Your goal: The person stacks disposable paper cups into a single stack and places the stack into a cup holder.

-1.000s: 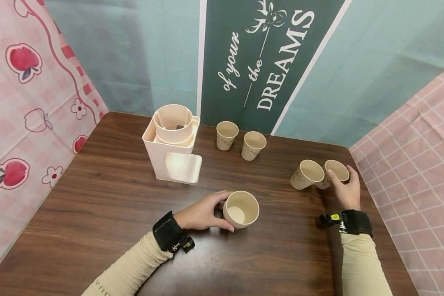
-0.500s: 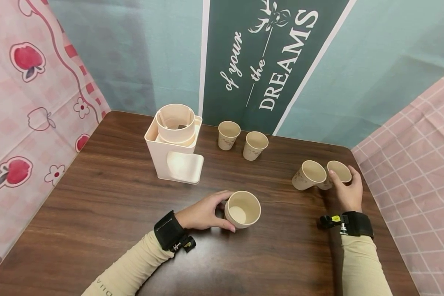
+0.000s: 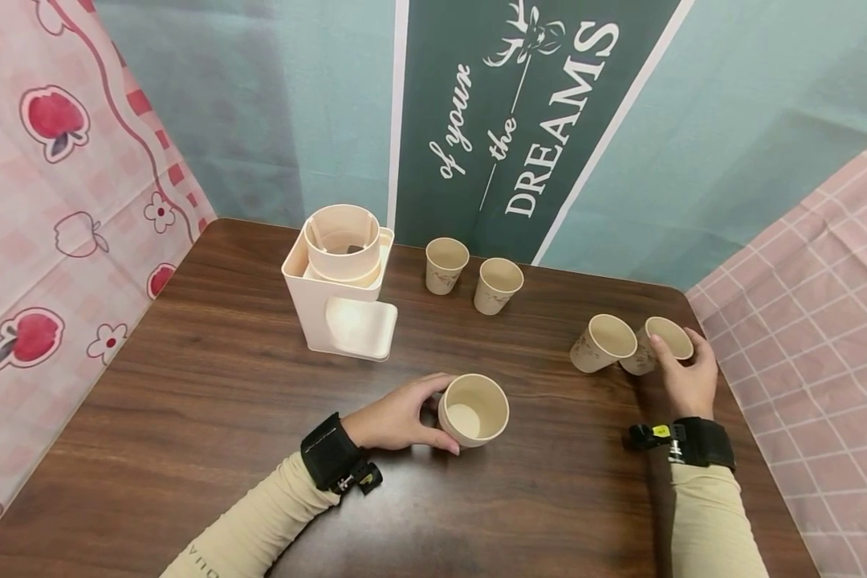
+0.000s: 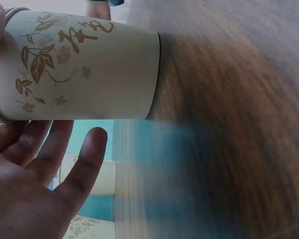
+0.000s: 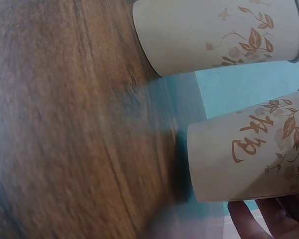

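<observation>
Displaced slightly to the person's right since the preceding frame were the bare right hand [image 3: 694, 385] and the cream, tapered paper cup with brown leaf print [image 5: 254, 154] in its grasp; the bare left hand [image 3: 390, 416] showed no clear change.

Right: thumb and fingers pinched the cup near its rim, toward the right end of the brown, wood-grained table [image 3: 542, 490]. Its body leaned, and its base seemed just clear of the surface, though contact could not be excluded. Near it, apart in the wrist view, stood a matching cream paper cup [image 5: 219, 37].

Left: thumb and fingers gripped a cream, round-mouthed paper cup [image 3: 474, 408] upright at mid-table; a doubled rim suggested nesting, unconfirmed.

Handling, as judged here: light, even pressure suited the right-hand grip, since thin paper walls would probably buckle under a squeeze. Sideways clearance from the neighbour came before height, lest the bases catch; levelling the lean was advisable, while the left hand needed only to steady its cup, mouth upward.
</observation>
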`<state>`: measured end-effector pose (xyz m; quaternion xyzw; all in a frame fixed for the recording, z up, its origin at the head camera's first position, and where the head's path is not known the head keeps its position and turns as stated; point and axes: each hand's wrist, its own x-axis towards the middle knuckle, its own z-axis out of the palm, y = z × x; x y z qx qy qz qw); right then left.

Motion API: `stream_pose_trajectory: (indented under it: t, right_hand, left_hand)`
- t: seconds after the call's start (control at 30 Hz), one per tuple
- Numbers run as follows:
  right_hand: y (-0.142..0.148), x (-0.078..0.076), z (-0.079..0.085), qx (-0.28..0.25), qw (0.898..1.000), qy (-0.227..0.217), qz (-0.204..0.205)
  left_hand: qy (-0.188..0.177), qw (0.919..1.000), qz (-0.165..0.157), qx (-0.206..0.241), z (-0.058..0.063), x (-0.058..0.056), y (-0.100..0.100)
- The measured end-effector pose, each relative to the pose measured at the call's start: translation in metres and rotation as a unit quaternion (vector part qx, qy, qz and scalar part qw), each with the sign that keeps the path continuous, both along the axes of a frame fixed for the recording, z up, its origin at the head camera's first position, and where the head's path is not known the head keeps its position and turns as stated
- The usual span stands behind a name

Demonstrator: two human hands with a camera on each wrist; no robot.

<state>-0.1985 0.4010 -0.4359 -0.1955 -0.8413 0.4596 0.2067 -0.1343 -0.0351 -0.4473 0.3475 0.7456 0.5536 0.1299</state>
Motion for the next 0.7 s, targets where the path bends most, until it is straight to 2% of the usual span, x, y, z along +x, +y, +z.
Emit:
stream_pose_trajectory:
  t: [0.33, 0.7]
  right_hand:
    - [0.009, 0.000, 0.003, -0.016, 0.999, 0.006, -0.030]
    - [0.004, 0.002, 0.016, -0.053, 0.995, 0.078, -0.030]
  left_hand:
    - [-0.002, 1.0000, -0.006, 0.007, -0.002, 0.000, 0.000]
    - [-0.005, 1.0000, -0.004, 0.005, -0.002, 0.000, -0.001]
